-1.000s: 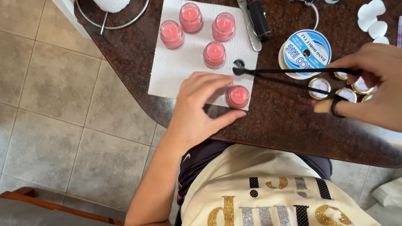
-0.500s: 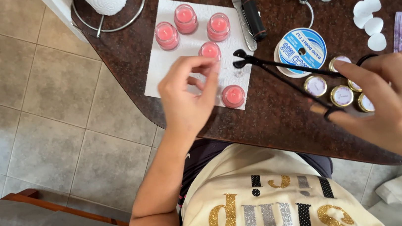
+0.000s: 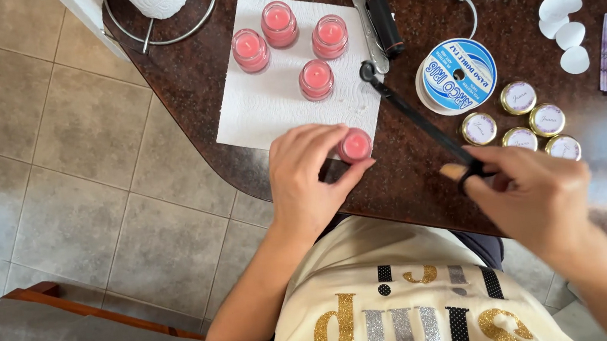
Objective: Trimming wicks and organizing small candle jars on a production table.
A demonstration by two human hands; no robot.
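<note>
Near the middle of the frame the left hand point(image 3: 311, 173) closes its grip around a small pink candle jar point(image 3: 355, 145), fingers and thumb pinching its sides; the jar stands at the lower right corner of a white paper towel point(image 3: 266, 103) on the dark brown bench point(image 3: 410, 182). To the right, the right hand point(image 3: 535, 195) has its grip shut on the handles of long black scissors point(image 3: 418, 121), whose closed blades slant up and left, the tip ending just beside the towel's right edge. Four more pink candle jars point(image 3: 316, 79) stand higher on the towel, well apart from the held one. Right of the scissors lies a blue-and-white spool of cord point(image 3: 457, 75), and below it a cluster of small gold-rimmed lids point(image 3: 517, 97). A paper-towel roll on a wire holder point(image 3: 159, 13) sits at the upper left.
</note>
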